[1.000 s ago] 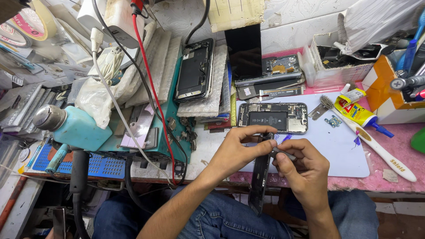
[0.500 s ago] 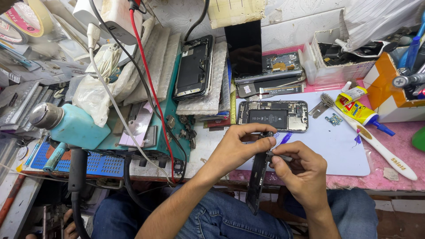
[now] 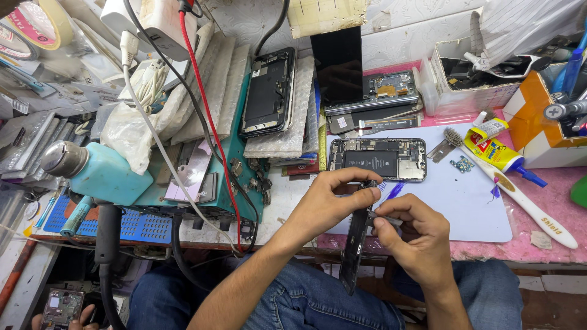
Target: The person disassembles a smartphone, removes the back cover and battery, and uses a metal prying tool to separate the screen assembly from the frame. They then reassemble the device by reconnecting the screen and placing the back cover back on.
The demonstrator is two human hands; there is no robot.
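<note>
Long, thin black phone part (image 3: 353, 244) is being held up on its edge between both hands, just in front of the tabletop (image 3: 465, 201) edge. The left hand (image 3: 327, 205) is pinching its top end. The right hand (image 3: 416, 235) is gripping a small thin tool against it, though the tool is hard to see. The work is looking only partly done: just beyond the hands, the open phone body with a black battery (image 3: 376, 160) is lying uncovered, its inside parts showing.

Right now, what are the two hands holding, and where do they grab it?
Both hold a long black phone part near its top end: the left hand pinches the top, the right hand grips just below. Its lower end hangs free.
</note>
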